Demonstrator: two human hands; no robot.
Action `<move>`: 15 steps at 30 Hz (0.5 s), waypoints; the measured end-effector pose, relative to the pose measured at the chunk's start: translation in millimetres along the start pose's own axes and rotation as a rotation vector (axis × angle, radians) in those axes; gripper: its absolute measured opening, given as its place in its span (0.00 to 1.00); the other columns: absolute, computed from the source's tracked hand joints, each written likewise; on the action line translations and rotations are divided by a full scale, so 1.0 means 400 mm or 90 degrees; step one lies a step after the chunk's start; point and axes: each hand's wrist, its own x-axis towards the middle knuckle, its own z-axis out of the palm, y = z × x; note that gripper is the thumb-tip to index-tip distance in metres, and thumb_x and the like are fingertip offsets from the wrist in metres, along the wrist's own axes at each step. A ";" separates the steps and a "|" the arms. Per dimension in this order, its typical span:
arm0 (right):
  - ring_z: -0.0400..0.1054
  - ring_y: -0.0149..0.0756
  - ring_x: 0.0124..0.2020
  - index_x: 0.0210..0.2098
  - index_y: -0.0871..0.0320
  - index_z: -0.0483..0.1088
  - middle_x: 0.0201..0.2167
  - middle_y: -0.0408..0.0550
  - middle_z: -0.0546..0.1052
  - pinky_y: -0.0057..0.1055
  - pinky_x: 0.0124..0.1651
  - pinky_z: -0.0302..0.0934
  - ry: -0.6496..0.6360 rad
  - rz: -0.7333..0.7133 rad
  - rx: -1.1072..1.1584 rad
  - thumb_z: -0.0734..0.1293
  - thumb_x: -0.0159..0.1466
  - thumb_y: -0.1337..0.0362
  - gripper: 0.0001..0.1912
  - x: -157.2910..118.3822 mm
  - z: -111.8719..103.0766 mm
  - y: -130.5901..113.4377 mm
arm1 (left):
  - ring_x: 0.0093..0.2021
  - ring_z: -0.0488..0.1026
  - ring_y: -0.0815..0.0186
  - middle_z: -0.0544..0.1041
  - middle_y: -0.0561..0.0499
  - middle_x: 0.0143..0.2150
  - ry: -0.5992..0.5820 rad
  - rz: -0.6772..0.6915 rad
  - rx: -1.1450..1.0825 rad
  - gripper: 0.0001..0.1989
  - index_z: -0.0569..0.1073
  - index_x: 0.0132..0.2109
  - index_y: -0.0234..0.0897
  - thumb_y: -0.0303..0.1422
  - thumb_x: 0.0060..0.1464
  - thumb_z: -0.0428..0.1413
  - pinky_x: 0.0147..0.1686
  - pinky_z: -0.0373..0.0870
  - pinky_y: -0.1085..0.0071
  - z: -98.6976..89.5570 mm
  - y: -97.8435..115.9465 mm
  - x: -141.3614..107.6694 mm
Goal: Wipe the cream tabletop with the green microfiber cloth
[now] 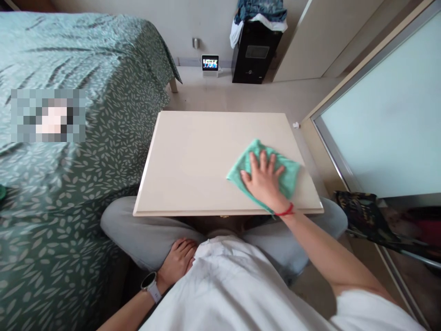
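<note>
A green cloth (291, 177) lies spread on the right part of a cream tabletop (193, 156). My right hand (264, 178) presses flat on the cloth, its fingers spread, with a red string band at the wrist. The cloth's lower edge reaches the near edge of the table. My left hand (177, 263) rests on my lap against the grey trousers, the fingers lying flat with nothing in them. A watch with a pale strap (151, 286) is on the left wrist.
A bed with a green leaf-patterned cover (113, 124) stands at the left. Beyond the table are a small lit screen (210, 64) and a black cabinet (255, 55) with clothes on top. A frosted sliding door (389, 105) is at the right.
</note>
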 end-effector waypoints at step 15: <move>0.51 0.73 0.86 0.87 0.50 0.61 0.86 0.59 0.62 0.79 0.80 0.56 -0.024 -0.704 -0.005 0.65 0.81 0.47 0.39 -0.096 0.013 -0.680 | 0.52 0.82 0.63 0.87 0.51 0.50 0.019 0.025 0.039 0.23 0.80 0.55 0.35 0.32 0.86 0.39 0.62 0.69 0.59 0.007 -0.007 -0.011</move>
